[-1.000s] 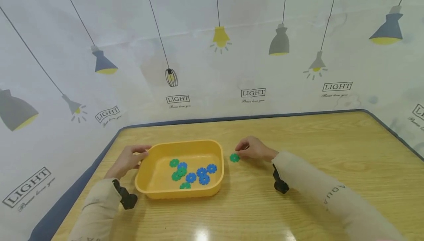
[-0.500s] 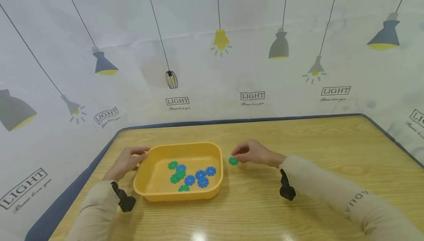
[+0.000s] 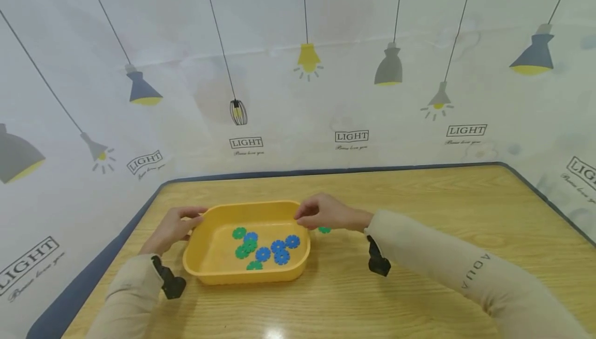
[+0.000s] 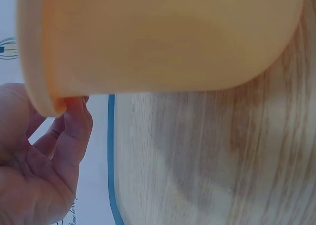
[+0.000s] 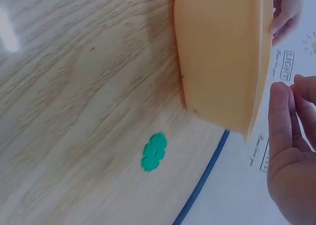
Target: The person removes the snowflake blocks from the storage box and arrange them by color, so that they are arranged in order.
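Note:
My left hand [image 3: 169, 229] grips the left rim of a yellow plastic basin [image 3: 249, 277]; in the left wrist view the fingers reach under the rim. Inside the basin lie several green snowflake discs [image 3: 239, 233] and several blue snowflake discs [image 3: 263, 254], some overlapping. My right hand [image 3: 328, 211] hovers over the basin's right rim, thumb and forefinger tips close together. Nothing shows between those tips in the right wrist view. One green snowflake disc [image 5: 154, 152] lies flat on the table just right of the basin, partly hidden by the right hand in the head view.
The wooden table [image 3: 419, 199] extends to the right and front of the basin. A wall covering [image 3: 279, 173] printed with lamps rises behind its dark-edged far side. Each wrist wears a black camera strap [image 3: 378, 259].
My right hand has let go of the green snowflake disc, which now lies on the table, and has moved left to the basin's rim. The left hand keeps its grip.

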A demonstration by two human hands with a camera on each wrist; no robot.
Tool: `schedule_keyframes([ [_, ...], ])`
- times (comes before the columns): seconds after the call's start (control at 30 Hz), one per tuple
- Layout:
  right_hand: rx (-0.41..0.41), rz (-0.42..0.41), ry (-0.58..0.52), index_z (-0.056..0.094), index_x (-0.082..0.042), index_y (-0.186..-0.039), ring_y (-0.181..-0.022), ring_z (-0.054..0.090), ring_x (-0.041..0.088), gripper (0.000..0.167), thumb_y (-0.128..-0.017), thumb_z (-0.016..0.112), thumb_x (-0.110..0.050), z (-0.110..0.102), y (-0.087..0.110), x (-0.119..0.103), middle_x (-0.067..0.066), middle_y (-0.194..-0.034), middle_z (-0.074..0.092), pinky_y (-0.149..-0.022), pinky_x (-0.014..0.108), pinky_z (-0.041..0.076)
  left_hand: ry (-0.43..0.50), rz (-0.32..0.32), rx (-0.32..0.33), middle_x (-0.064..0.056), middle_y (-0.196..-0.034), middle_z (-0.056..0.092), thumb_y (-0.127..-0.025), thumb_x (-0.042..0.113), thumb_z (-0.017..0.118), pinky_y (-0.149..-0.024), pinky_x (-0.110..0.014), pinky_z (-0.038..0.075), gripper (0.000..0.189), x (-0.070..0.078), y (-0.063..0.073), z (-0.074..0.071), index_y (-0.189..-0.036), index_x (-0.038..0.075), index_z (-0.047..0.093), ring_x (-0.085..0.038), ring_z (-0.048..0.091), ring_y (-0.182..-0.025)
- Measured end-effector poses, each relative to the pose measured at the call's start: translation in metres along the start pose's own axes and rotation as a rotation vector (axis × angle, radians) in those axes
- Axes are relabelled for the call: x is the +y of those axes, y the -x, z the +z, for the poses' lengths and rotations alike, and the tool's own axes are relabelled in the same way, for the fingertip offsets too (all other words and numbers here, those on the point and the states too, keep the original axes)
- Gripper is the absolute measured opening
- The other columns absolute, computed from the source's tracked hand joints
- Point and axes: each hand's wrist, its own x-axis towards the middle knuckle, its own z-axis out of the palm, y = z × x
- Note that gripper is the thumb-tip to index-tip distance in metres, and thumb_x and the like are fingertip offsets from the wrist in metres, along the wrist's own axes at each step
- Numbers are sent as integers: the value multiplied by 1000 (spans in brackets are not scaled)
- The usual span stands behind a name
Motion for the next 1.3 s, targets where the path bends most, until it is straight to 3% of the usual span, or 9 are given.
schedule_keyframes([
  [0.23, -50, -26, 33, 63, 0, -96, -73, 60, 24, 15, -85, 58, -9, 22, -23, -14, 6, -79, 62, -66, 31, 51, -5, -2, 2, -18, -100, 55, -89, 9, 49, -63, -32, 52, 36, 0, 0, 1, -121, -7, 49, -18, 55, -80],
  [0.4, -149, -14, -6, 60, 1, -104, -86, 59, 32, 21, -86, 57, -9, 36, -40, -20, 14, -91, 63, -70, 32, 51, 8, -14, -4, -18, -101, 54, -90, 9, 49, -63, -32, 52, 35, -1, 0, 1, -121, -7, 48, -17, 55, -78],
  [0.5, -193, 13, -6, 57, 1, -108, -90, 59, 27, 24, -86, 57, -10, 41, -51, -24, 11, -97, 62, -72, 32, 50, 5, -26, -5, -18, -103, 54, -90, 10, 49, -63, -32, 52, 36, -2, 1, 1, -122, -6, 49, -18, 55, -80],
  [0.7, -189, 42, 39, 57, -1, -111, -86, 59, 14, 28, -86, 58, -13, 43, -71, -30, 8, -99, 62, -73, 32, 50, 3, -42, 7, -20, -105, 54, -90, 10, 50, -64, -32, 52, 36, -1, 0, 1, -122, -6, 49, -20, 55, -83],
  [1.07, -134, 100, 81, 56, 3, -113, -88, 58, 18, 32, -85, 59, -13, 52, -84, -19, 10, -102, 60, -72, 32, 50, 10, -28, 7, -19, -104, 55, -90, 10, 50, -64, -33, 51, 35, 0, -5, -2, -122, -5, 49, -19, 55, -83],
  [1.3, -149, 94, 102, 58, 2, -109, -85, 59, 21, 29, -84, 61, -12, 68, -86, -9, 9, -99, 59, -68, 29, 50, 21, -68, -11, -20, -112, 54, -91, 12, 49, -68, -34, 51, 36, -1, -2, -3, -123, -2, 49, -21, 56, -89],
])
